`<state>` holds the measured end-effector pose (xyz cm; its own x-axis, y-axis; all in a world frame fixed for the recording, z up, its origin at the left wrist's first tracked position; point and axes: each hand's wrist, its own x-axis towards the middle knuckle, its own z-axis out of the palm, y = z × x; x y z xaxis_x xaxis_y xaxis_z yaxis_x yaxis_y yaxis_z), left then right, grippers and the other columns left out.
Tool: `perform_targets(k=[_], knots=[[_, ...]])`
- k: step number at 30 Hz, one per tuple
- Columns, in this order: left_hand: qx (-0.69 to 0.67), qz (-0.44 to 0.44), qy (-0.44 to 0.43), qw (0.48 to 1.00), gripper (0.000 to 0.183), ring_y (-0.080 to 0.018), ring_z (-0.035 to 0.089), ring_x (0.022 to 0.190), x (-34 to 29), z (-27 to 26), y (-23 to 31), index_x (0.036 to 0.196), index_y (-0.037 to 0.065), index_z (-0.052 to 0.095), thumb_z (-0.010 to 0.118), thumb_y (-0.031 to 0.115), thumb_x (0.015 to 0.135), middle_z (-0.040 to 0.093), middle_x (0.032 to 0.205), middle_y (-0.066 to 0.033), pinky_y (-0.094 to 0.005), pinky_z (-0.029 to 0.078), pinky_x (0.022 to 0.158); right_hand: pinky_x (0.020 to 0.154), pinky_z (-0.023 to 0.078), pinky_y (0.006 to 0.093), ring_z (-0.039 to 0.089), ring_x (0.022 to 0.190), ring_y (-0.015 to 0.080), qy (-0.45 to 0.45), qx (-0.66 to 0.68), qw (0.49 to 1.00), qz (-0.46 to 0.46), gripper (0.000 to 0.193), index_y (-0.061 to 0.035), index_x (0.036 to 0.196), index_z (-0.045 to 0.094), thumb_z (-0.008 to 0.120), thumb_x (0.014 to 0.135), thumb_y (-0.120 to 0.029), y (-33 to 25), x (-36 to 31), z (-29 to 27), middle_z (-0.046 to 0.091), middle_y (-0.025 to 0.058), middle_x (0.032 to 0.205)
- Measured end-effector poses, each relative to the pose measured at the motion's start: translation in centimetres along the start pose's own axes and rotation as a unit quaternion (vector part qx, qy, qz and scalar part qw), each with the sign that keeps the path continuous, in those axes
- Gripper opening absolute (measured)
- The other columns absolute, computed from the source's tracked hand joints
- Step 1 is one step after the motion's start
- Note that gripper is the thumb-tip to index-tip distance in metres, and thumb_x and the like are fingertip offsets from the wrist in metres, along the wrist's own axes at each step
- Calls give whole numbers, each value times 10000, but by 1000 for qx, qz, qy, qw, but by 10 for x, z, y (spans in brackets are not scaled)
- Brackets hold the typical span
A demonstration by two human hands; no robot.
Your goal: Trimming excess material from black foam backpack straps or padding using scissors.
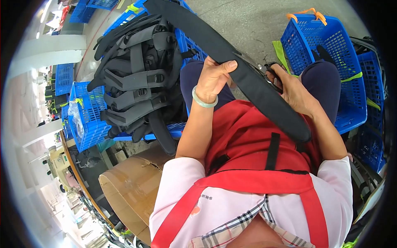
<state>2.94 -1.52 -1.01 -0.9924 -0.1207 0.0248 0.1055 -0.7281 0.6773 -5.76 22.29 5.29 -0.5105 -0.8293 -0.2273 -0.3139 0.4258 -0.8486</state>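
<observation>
A long black padded strap [258,93] slants across my lap, from the upper left down over my red apron [244,140]. My left hand [213,80] is closed on its middle, thumb on top and fingers underneath. Just beyond the strap's right edge, my right hand [297,93] is closed around a pair of scissors [273,77] with dark handles; the strap partly covers its metal blades. To the left, a heap of similar black shoulder straps [136,74] with buckles lies piled over a blue crate, with one strap end hanging toward me.
An open blue plastic basket [345,97] with orange and yellow-green ties stands at my right, some black pieces inside. More blue crates [89,118] stand at the left. A brown cardboard box [130,186] sits close to my left elbow. Grey concrete floor [252,20] shows ahead.
</observation>
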Motion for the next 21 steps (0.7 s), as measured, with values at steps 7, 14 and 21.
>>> perform_targets(k=[7, 14, 21], knots=[[1, 16, 21, 1000, 286, -203, 630, 998, 2, 5, -4, 1068, 55, 653, 666, -66, 810, 662, 1092, -86, -364, 498, 897, 670, 429, 437, 605, 789, 387, 16, -32, 999, -27, 425, -15, 1122, 414, 657, 808, -165, 12, 5, 6, 589, 192, 895], [-3, 6, 77, 997, 231, -154, 655, 849, 1, 18, -1, 934, 73, 658, 698, -89, 774, 690, 919, -43, -301, 516, 783, 691, 430, 454, 599, 856, 418, -16, -32, 999, -22, 436, -28, 1123, 381, 653, 796, -123, 5, 5, -5, 596, 206, 908], [20, 5, 62, 998, 229, -147, 654, 839, 4, 23, -5, 918, 79, 656, 709, -86, 767, 689, 909, -39, -303, 517, 771, 630, 408, 357, 485, 671, 277, 70, -77, 989, -107, 333, -29, 1080, 401, 606, 850, -154, 19, 9, 10, 523, 160, 801]])
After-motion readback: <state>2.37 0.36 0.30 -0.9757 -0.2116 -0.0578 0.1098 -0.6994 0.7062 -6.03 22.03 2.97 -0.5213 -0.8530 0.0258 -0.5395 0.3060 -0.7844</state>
